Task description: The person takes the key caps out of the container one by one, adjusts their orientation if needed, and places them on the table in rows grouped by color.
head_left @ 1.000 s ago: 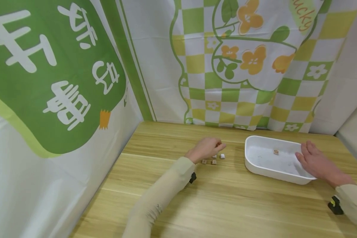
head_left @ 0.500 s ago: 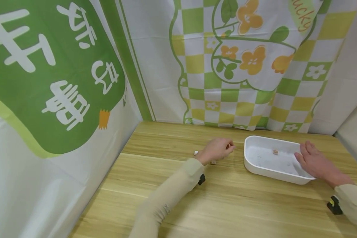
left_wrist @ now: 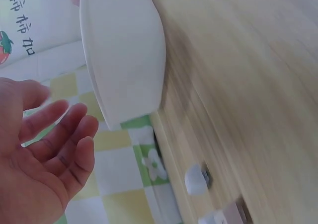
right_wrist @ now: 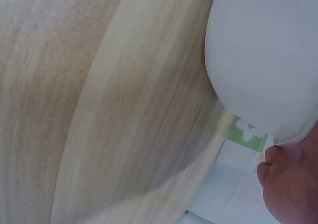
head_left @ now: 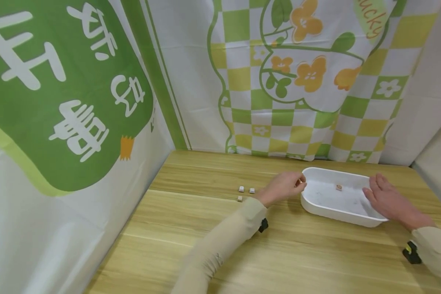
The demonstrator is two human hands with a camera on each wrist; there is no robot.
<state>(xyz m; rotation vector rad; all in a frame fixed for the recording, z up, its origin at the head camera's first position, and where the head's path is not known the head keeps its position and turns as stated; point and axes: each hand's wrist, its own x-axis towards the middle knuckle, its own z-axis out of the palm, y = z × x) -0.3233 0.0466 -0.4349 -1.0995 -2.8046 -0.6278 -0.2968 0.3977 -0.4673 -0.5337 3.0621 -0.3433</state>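
My left hand point(head_left: 286, 185) hovers at the left rim of a white tray point(head_left: 345, 218), its thumb and fingertips close together. In the left wrist view, the fingers point(left_wrist: 59, 139) are bent; whether something small sits between thumb and forefinger is hidden. My right hand point(head_left: 389, 200) rests with straight fingers against the tray's right end. Inside the tray lies a small brownish keycap-like piece point(head_left: 339, 187). Left of my left wrist, two white keycap-like pieces point(head_left: 241, 189) and a tan one point(head_left: 240, 199) sit on the table; the forearm may cover others.
The wooden table point(head_left: 316, 257) runs back to a hanging cloth point(head_left: 239, 77) with green and yellow checks. Another printed cloth point(head_left: 40, 134) hangs along the left side. Dark wrist devices point(head_left: 263, 225) are strapped at both cuffs.
My left hand has moved right, from above the small pieces to the tray's left rim, uncovering pieces at left. The right hand stays at the tray.
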